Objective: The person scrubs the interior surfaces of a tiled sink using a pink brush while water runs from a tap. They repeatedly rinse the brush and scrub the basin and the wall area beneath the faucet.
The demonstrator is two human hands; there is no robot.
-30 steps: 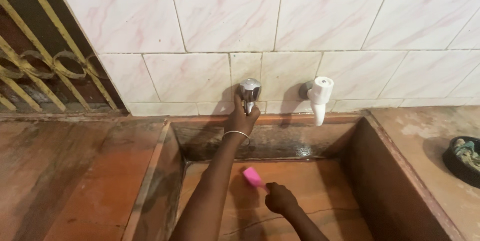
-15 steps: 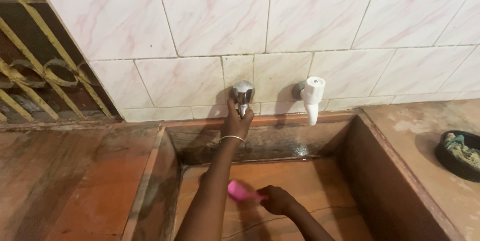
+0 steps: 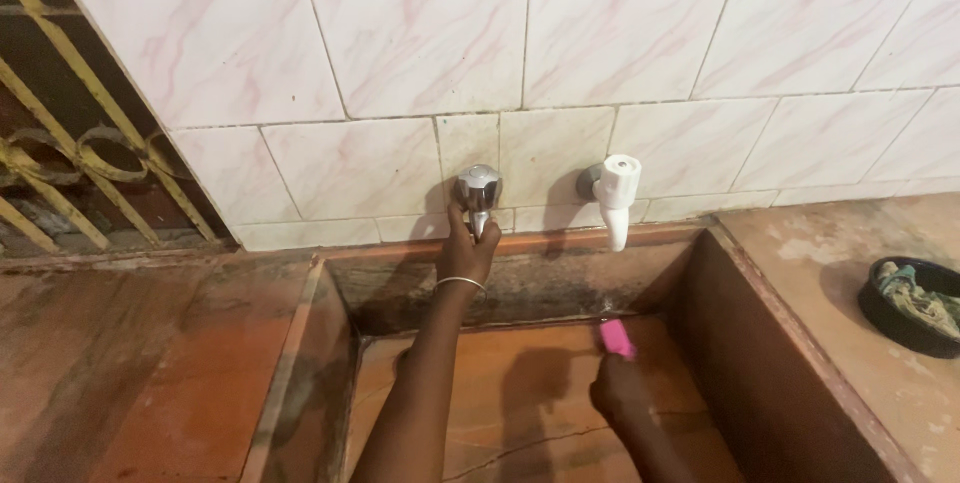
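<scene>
Two hands work at the sink (image 3: 330,343): left hand (image 3: 466,243) grips the metal tap (image 3: 478,190), right hand (image 3: 620,393) clutches a pink brush (image 3: 616,338) below; an over-turned tap could splash.

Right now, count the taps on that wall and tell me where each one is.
2. The chrome tap is on the tiled wall above the sink's left half, with the left hand on it. The white plastic tap is just to its right, untouched. No others show in this view.

open sink floor (image 3: 520,393), white tap (image 3: 614,198) overhanging, sink walls (image 3: 725,343) enclosing
</scene>
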